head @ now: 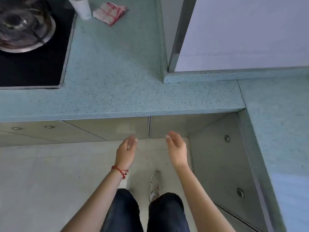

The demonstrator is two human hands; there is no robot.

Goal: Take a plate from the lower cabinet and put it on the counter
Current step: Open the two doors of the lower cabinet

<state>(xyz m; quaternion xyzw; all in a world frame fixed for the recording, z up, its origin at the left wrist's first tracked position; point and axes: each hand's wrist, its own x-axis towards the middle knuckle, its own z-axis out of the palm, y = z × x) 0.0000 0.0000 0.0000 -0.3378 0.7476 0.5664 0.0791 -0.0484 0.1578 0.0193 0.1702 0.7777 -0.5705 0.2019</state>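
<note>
Just both hands (151, 146) (empty, open) near shut lower cabinet doors (148, 127).

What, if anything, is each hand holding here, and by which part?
Nothing is held. The left hand and right hand are both open and empty, reaching toward the closed lower cabinet doors. No plate is in view.

Ahead of us the speckled green counter (117, 84) lies bare across its middle and along the front edge. Its far end is taken by a folded red-and-white cloth (110, 12) and a white cup (81, 8), and the black cooktop (31, 64) with its steel pot (25, 27) fills the left. Below, the closed cabinet doors (147, 127) bar the way in. Open floor (50, 173) surrounds our hands.
</note>
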